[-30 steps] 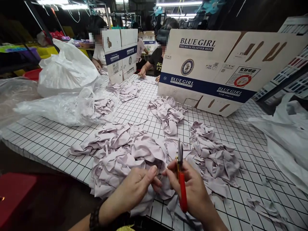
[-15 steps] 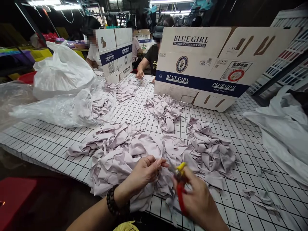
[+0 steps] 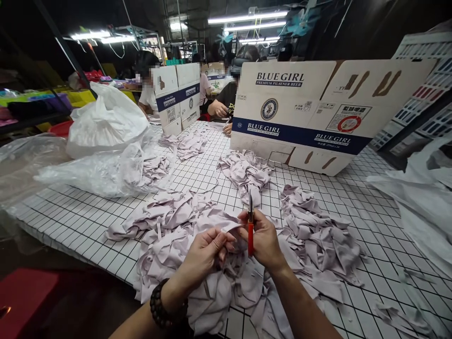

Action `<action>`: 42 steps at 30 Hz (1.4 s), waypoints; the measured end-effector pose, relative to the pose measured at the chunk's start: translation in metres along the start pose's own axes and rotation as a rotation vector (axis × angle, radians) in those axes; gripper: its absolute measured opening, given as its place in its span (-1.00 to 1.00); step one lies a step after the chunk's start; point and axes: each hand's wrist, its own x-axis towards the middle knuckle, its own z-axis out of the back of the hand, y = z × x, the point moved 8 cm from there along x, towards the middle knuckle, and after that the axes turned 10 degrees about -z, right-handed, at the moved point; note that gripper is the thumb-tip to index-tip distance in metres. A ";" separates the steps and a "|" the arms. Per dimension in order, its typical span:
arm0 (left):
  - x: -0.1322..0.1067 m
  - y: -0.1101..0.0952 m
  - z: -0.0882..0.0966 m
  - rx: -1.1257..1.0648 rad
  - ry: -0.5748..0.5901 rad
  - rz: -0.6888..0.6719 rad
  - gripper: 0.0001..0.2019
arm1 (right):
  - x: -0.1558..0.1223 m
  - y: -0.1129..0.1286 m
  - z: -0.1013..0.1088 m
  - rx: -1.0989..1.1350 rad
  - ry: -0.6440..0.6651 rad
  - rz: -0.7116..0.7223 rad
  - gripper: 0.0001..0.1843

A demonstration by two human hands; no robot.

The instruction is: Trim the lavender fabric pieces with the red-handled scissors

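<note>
Head view: pinching one lilac fabric piece [image 3: 231,225] in the closed-up left hand [image 3: 206,249], above the nearest fabric heap [image 3: 165,252]; clasping one pair of red-handled scissors [image 3: 250,238] in the right hand [image 3: 265,241]. Counting two Blue Girl cartons [image 3: 296,103] beyond, on the gridded table [image 3: 83,219].

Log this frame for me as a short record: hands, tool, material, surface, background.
Left hand: bracelet-wearing hand, fingers pinched together at the edge of a cloth piece
Right hand: hand holding red-handled scissors, blades pointing away from the wearer
Material: heaped pale lilac cloth around and beneath the hands
Surface: grid-patterned table
Far side: printed cardboard sheet, partly hiding a co-worker
Left side: white bag, clear plastic bag
</note>
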 end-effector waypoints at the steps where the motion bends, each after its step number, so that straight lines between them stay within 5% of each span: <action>1: 0.002 -0.001 0.002 0.016 -0.005 -0.020 -0.57 | 0.002 0.002 0.000 -0.005 -0.005 -0.001 -0.78; 8: 0.005 -0.028 0.012 0.251 -0.159 -0.332 -0.60 | 0.000 0.001 -0.007 -0.046 -0.129 0.012 -0.77; 16: 0.017 -0.013 -0.003 -0.048 -0.004 -0.263 -0.63 | -0.004 -0.020 -0.011 -0.074 0.031 -0.104 -0.69; 21: 0.014 -0.027 -0.007 0.337 0.122 -0.406 -0.67 | -0.030 0.007 0.026 -0.633 0.026 -0.057 -0.64; 26: 0.009 -0.029 -0.017 0.604 0.281 -0.476 -0.67 | -0.047 0.021 0.030 -0.990 0.011 -0.017 -0.56; 32: 0.003 -0.033 -0.027 0.702 0.390 -0.534 -0.69 | -0.050 0.026 0.025 -1.055 -0.027 0.058 -0.67; 42: 0.002 -0.035 -0.025 0.649 0.389 -0.532 -0.71 | -0.052 0.029 0.022 -1.071 -0.024 0.074 -0.59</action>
